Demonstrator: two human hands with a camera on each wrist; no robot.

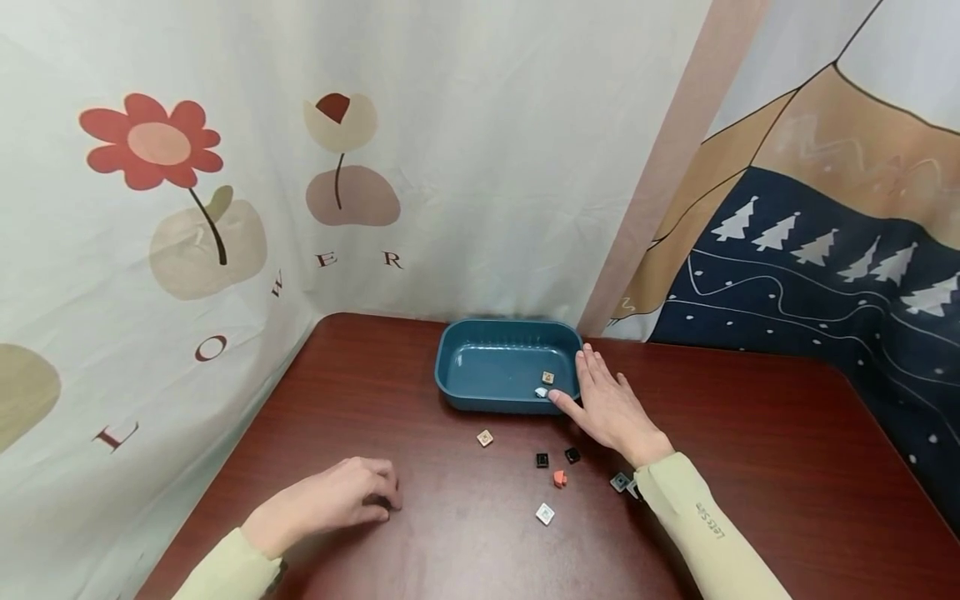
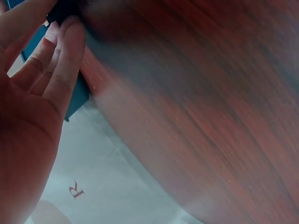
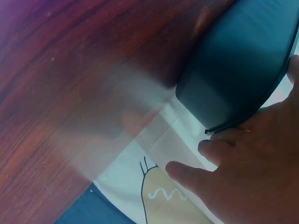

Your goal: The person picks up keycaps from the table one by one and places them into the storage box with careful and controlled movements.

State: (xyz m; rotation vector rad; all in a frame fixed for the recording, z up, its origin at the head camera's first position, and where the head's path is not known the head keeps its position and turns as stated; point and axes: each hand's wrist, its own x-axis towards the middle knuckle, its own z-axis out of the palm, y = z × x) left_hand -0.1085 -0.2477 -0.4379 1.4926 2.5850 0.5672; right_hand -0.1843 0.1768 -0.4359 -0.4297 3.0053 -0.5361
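Observation:
My right hand [image 1: 611,412] lies at the right end of a teal plastic bin [image 1: 480,405]. Its fingers stretch along the outer side, and the thumb reaches over the front right corner. From the right wrist view, the fingers of that hand [image 3: 252,172] touch the bin's rim. Inside the bin are a small tan square piece [image 1: 548,377] and a small white piece [image 1: 541,392]. My left hand [image 1: 337,496] rests over the left of the table, fingers loosely bent, with nothing visible in it. A dark patch by its fingertips in the left wrist view is unclear.
On the reddish-brown table [image 1: 435,550] lie a tan square piece [image 1: 485,438], two black pieces [image 1: 542,460], an orange piece [image 1: 560,479] and a white square piece [image 1: 545,514]. Grey pieces [image 1: 619,482] lie beside the right sleeve. Printed curtains [image 1: 480,167] hang behind.

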